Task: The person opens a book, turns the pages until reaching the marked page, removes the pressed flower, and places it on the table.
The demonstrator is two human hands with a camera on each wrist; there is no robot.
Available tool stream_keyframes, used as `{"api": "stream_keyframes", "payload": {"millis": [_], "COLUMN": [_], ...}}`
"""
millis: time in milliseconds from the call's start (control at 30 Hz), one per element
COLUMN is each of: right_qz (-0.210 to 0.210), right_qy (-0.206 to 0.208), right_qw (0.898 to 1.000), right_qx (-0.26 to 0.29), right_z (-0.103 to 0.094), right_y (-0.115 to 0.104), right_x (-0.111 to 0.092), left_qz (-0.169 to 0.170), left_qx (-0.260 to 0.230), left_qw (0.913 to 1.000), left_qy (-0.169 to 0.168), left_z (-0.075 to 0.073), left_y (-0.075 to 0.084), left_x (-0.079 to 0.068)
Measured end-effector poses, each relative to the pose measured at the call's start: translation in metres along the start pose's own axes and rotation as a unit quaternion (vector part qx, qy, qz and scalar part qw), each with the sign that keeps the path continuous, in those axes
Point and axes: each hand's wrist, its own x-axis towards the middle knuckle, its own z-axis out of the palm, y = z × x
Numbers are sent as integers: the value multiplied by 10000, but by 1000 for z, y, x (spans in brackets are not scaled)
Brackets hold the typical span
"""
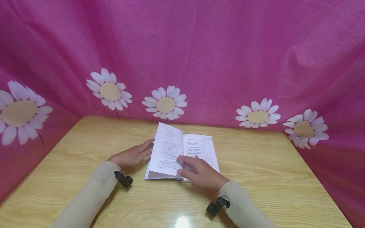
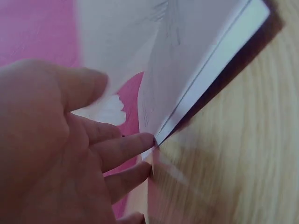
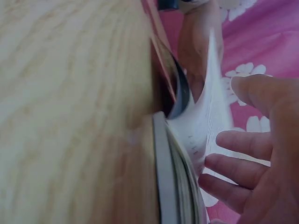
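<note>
A thin book [image 1: 201,152] lies opened on the table, with printed text on both visible pages. One leaf [image 1: 166,148] on its left side stands partly raised, its outer edge off the pages below. My left hand [image 1: 134,154] is at the book's left edge; in the left wrist view its fingers [image 2: 124,151] reach out loosely and a fingertip meets the book's edge. Over the lower part near the spine is my right hand [image 1: 203,172], fingers extended toward the raised leaf. In the right wrist view those fingers [image 3: 238,170] are spread beside the page, pinching nothing.
The book rests on a light wood-grain table [image 1: 256,177]. Behind and at both sides hangs a magenta cloth [image 1: 211,63] with large white daisies. A small black device [image 1: 124,179] is on the left wrist, and another black device [image 1: 216,206] on the right.
</note>
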Motion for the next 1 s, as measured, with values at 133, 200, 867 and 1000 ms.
{"api": "stream_keyframes", "payload": {"millis": [133,200,867,1000], "right_qz": [-93,-91,-1,-41], "right_qy": [-120,-143,-574,-560], "right_qw": [9998,9997,9953,9952], "right_qx": [-103,-147,-785,-796], "right_z": [3,4,7,7], "right_y": [-1,-1,-10,-10], "right_x": [0,0,-4,-4], "left_qz": [-20,30,727,689], "left_qx": [-251,-329,1358,1647], "left_qw": [9996,9993,9838,9818], "left_qy": [93,171,915,643], "left_z": [-2,-2,6,17], "left_y": [-2,-2,31,36], "left_x": [-1,-1,-2,-3]}}
